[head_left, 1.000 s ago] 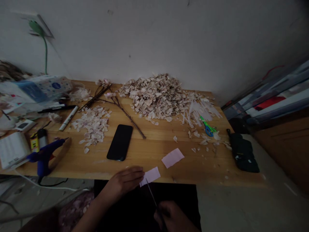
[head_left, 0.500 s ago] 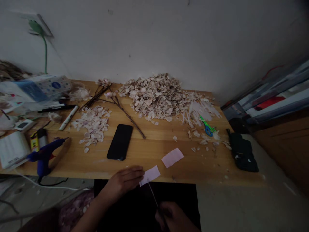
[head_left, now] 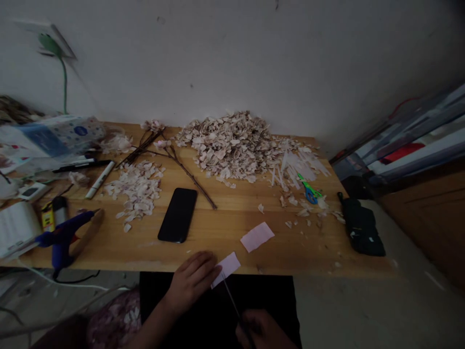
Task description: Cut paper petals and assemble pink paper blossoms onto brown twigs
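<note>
At the table's front edge, my left hand [head_left: 194, 280] holds a small pink paper piece [head_left: 228, 265] by its left end, fingers together. Below and to the right, my right hand [head_left: 259, 329] is closed around the dark handles of a pair of scissors [head_left: 231, 295]. The thin blades point up and left, their tips at the lower edge of the paper. A second pink paper piece [head_left: 257, 236] lies flat on the table just beyond, touched by neither hand.
Beyond lie a black phone [head_left: 178, 214], a twig [head_left: 196, 182], a large petal heap [head_left: 232, 145], a smaller petal pile [head_left: 138, 189] and green-blue scissors [head_left: 310, 192]. A blue glue gun [head_left: 63, 237] is at left, a dark pouch [head_left: 363, 228] at right.
My left hand has shifted slightly, its fingers now more bent over the paper's left end. The view has moved a little; the scissors tips remain at the paper.
</note>
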The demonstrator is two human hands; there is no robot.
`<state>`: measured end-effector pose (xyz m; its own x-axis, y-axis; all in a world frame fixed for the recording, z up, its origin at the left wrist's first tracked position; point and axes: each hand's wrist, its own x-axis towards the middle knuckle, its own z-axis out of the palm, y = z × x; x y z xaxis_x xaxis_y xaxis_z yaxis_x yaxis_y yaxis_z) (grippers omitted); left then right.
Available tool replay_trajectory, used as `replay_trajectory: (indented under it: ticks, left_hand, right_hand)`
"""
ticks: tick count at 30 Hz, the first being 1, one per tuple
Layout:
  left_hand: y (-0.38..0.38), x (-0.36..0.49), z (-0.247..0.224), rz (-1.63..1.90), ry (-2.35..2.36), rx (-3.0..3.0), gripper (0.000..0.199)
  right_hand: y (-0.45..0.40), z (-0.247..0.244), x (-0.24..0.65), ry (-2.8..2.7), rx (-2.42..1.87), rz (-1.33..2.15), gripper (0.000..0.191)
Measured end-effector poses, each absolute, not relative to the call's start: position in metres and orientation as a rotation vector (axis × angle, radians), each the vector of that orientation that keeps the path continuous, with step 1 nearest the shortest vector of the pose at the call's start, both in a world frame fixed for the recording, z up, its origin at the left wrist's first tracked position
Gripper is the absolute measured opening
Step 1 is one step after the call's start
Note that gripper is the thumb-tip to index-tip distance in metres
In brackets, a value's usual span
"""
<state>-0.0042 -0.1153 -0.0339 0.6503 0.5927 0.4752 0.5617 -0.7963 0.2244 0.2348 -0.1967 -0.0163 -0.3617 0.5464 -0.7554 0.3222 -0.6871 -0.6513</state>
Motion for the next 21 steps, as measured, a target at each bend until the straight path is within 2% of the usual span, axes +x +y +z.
replay_trajectory:
  ticks: [15, 21]
  left_hand:
    - [-0.11, -0.013, -0.035, 0.832, 0.81, 2.84, 0.031]
    - [-0.109, -0.012, -0.034, 0.867, 0.801, 2.83, 0.031]
  right_hand:
    - [-0.196, -0.022, 0.231, -1.172, -1.538, 2.201, 0.02]
    - [-0.197, -0.02, 0.23, -1.105, -1.63, 2.197, 0.019]
